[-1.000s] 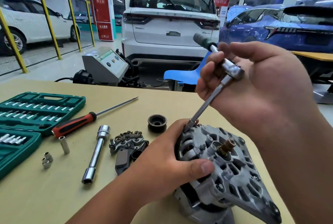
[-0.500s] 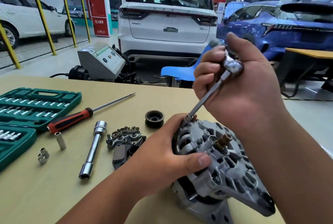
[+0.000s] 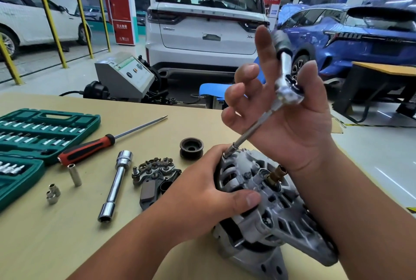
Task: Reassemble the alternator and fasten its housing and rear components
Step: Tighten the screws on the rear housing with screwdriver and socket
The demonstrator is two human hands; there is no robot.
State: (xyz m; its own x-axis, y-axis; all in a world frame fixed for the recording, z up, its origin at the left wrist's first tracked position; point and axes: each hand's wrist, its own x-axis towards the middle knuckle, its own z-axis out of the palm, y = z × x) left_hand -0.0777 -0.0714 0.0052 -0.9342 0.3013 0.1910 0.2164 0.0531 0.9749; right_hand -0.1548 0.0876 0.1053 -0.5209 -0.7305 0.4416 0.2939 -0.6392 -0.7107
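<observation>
Left of the alternator [image 3: 276, 212] on the tan table [image 3: 67, 246] lie a green plastic socket case [image 3: 45, 122], a red-handled screwdriver [image 3: 87, 149], 3 loose sockets [image 3: 74, 175], a dark rectifier plate [image 3: 155, 171] and a black pulley [image 3: 191, 147]. The left hand [image 3: 202, 192] grips the alternator's vented grey cast housing, thumb across its rear face. The right hand [image 3: 292, 126] is spread, fingers straight, the steel ratchet [image 3: 289, 95] resting in its thumb crook, the extension bar [image 3: 252, 131] slanting down to the housing's rim.

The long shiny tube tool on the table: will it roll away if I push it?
Probably, if pushed from the side: the tube tool is round and lies flat on the smooth table. Its thicker far end may make it curve. It looks like steel, so likely stiff and heavy for its size.
</observation>
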